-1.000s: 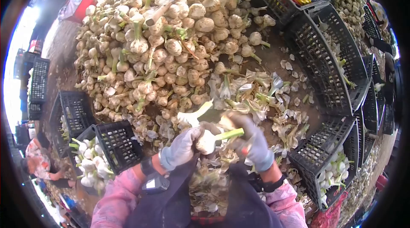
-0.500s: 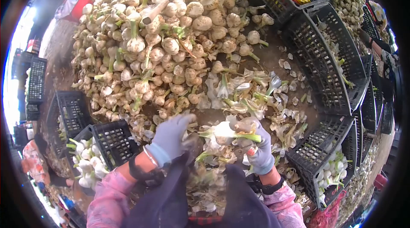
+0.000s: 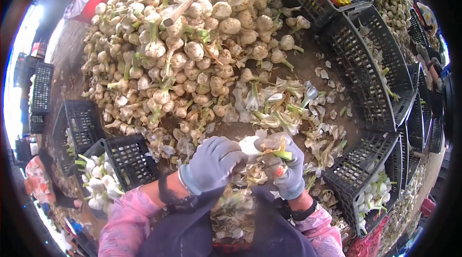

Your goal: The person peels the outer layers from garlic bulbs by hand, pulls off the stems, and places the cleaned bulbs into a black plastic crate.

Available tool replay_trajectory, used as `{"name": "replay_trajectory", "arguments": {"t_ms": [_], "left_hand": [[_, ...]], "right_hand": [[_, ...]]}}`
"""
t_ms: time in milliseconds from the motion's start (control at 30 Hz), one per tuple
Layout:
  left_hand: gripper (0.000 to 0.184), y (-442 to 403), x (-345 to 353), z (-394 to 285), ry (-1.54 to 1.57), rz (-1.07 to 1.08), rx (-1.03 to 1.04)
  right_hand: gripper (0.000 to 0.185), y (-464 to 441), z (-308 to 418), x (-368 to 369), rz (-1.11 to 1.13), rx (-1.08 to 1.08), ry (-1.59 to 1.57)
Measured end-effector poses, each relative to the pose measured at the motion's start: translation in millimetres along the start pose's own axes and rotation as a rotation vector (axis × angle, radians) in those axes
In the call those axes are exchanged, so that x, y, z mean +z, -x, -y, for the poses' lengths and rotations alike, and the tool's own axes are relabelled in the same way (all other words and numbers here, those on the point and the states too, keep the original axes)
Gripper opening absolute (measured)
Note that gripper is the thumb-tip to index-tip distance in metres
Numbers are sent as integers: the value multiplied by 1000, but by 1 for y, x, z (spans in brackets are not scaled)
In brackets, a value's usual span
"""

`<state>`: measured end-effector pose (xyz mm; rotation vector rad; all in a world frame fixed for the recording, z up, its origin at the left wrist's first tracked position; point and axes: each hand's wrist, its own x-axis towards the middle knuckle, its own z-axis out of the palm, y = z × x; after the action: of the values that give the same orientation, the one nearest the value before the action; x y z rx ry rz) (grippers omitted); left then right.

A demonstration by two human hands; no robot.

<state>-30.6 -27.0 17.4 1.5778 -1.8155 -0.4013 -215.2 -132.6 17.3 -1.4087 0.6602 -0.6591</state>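
My right hand, in a grey glove, is wrapped round a garlic bulb. The bulb's pale side faces left, and its cut green stem sticks out to the right past the fingers. From the other side, my gloved left hand presses its bent fingers together against the bulb's left edge. Whether a strip of skin is pinched there is hidden. Loose peeled skins lie just below the hands. Beyond them rises a large heap of unpeeled, soil-marked garlic.
Black crates stand on the left and right, with white garlic inside the left one. More crates line the right side. Papery skins litter the ground ahead. A person's patterned sleeve shows at far left.
My left hand, blurred and apart from the bulb before, has moved right and closed against it. My right hand still grips the garlic bulb, now turned slightly.
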Motion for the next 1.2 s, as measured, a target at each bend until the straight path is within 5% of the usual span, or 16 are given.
{"name": "replay_trajectory", "arguments": {"t_ms": [100,233,400,467,567,600,700,800,900,1000,1067,1100,1167,1200], "left_hand": [[26,4,-2,5,7,52,-38],[27,16,0,26,-65,124,-79],[21,39,-2,72,-354,125,-164],[20,41,-10,82,-485,192,-298],[17,36,-16,75,-537,205,-304],[18,32,-17,68,-542,226,-313],[34,7,-10,24,154,72,-241],[26,1,4,15,-15,208,53],[24,-1,-2,26,730,64,-97],[14,-3,-16,16,927,-430,-557],[16,5,-21,39,777,-412,-636],[15,16,-18,53,694,-405,-640],[13,51,-10,91,403,-390,-622],[15,57,-12,98,278,-400,-601]], "right_hand": [[21,13,-14,9,-205,258,-547],[20,17,-27,11,-289,500,-900],[30,15,-41,-9,-112,571,-1283],[29,14,-34,-11,-357,805,-1285],[29,12,-38,-12,-386,802,-1449],[29,13,-44,-13,-303,756,-1501],[30,17,-55,-11,-188,685,-1485],[35,15,-40,2,-258,721,-1249],[33,9,-50,2,-282,711,-1212],[27,19,-56,-26,-361,664,-1384],[25,24,-44,-44,-390,486,-1366],[30,24,-15,-42,-689,490,-1020],[39,68,-30,-114,-365,-74,-1592],[38,78,-12,-142,-313,-249,-1577]]}}
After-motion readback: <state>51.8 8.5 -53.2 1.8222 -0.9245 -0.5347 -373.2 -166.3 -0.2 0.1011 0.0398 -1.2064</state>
